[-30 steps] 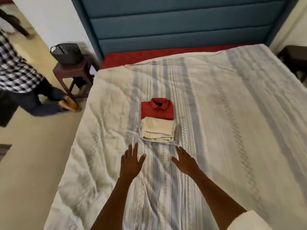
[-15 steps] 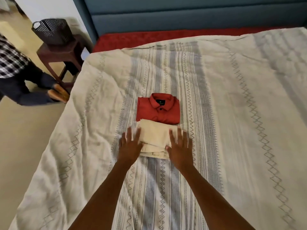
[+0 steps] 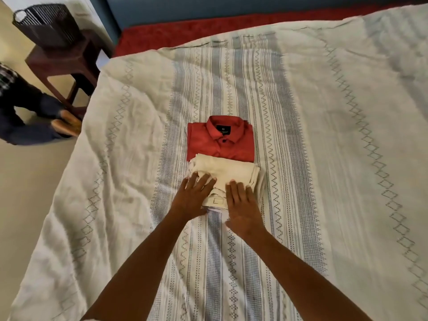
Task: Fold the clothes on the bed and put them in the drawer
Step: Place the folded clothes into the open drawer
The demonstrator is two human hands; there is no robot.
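**Op:** My left hand [image 3: 193, 198] lies flat with the fingers straight and a little spread, pressing on the near left corner of the cream folded garment [image 3: 228, 176]. My right hand [image 3: 240, 208] is just as flat, fingers together, on the near right part. Neither is curled round anything

**Spotter:** And where does the stack sit?

**Op:** In the middle of the bed cover [image 3: 324, 158], on the grey patterned stripe. The cream piece overlaps the near edge of the folded red shirt [image 3: 220, 142], which lies collar-up, further from me towards the headboard [image 3: 208, 8]

**Spotter:** How will it handle?

**Op:** Soft and light, I judge, and floppy; the folds on the cream one look loose at the right side, where layers fan out. Pinching a top layer would likely pull it open. I'd slide my fingers under the near edge, both sides, palms below, and lift it flat; whether with the shirt or alone I haven't decided

**Spotter:** Anything in the way?

**Op:** At the far left a dark basket [image 3: 44, 24] stands on a wooden stool [image 3: 67, 63], and someone's leg [image 3: 34, 133] shows on the floor beside the bed. No drawer in view, so I can't tell where the carry goes
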